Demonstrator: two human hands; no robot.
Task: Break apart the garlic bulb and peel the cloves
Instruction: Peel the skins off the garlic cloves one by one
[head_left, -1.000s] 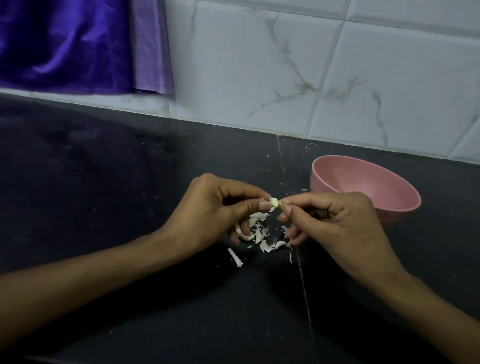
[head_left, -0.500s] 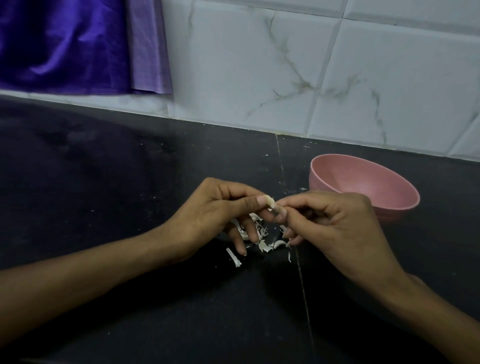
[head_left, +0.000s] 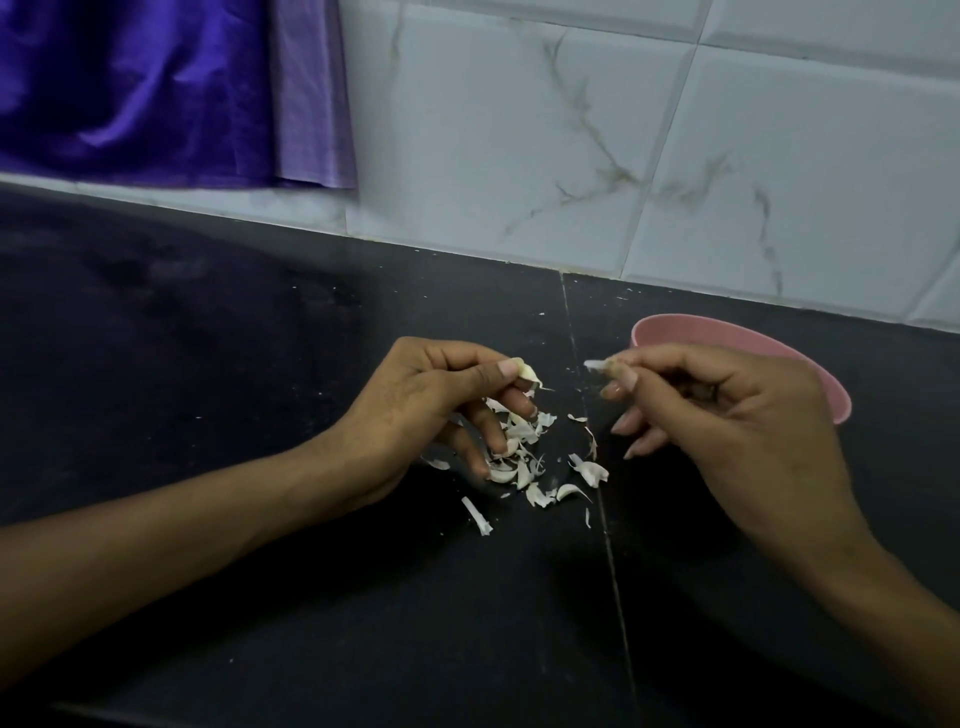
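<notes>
Here, in the head view, the left hand (head_left: 415, 410) is pinching a garlic clove (head_left: 527, 372) between thumb and forefinger, just above the pile of peels (head_left: 524, 457) that is lying on the dark counter (head_left: 260, 364). The other fingers of this hand are pointing down and touching the pile. The right hand (head_left: 727, 415) is staying to the right of the pile, apart from the clove, and is pinching a small strip of peel (head_left: 593, 365) at its fingertips. A pink bowl (head_left: 836, 395) is standing right of the pile, partly hidden behind the right hand. Far to the upper left of the pile a purple cloth (head_left: 156, 88) is hanging against the tiled wall (head_left: 675, 156).
</notes>
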